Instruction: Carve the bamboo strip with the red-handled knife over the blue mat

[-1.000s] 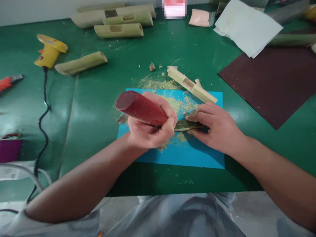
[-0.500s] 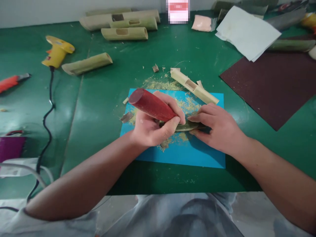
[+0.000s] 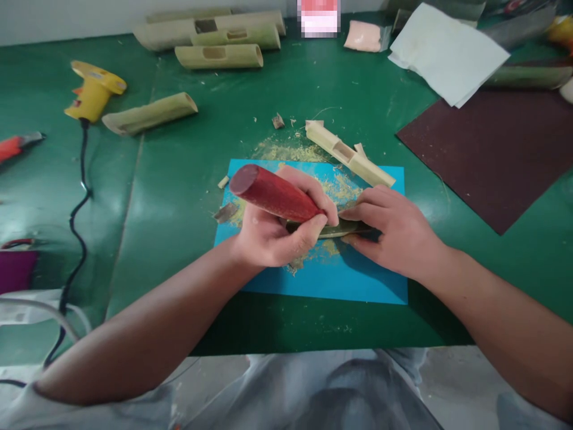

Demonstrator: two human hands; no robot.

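Observation:
My left hand (image 3: pixel 286 230) is wrapped round the thick red handle (image 3: pixel 273 192) of a tool whose working end is hidden under my fingers. Just right of it, my right hand (image 3: pixel 389 230) pinches a dark green piece of bamboo (image 3: pixel 333 230) between thumb and fingers. The bamboo lies over a blue sheet (image 3: pixel 358 283) strewn with yellowish shavings (image 3: pixel 342 186). Part of the piece runs beneath my left hand, out of sight. A pale split bamboo length with a cut-out notch (image 3: pixel 373 171) rests across the sheet's far right edge.
Several bamboo tubes (image 3: pixel 239 58) lie at the back; another tube (image 3: pixel 152 112) is at left, near a corded yellow tool (image 3: pixel 92 95). An orange-handled tool (image 3: pixel 11 147) sits far left. On the right are a dark brown sheet (image 3: pixel 487 161), white paper (image 3: pixel 447 54) and a pinkish packet (image 3: pixel 362 37).
The red handle has tilted slightly lower to the left, and my left hand has shifted a little. My right hand keeps its hold on the bamboo. The whole view has moved slightly.

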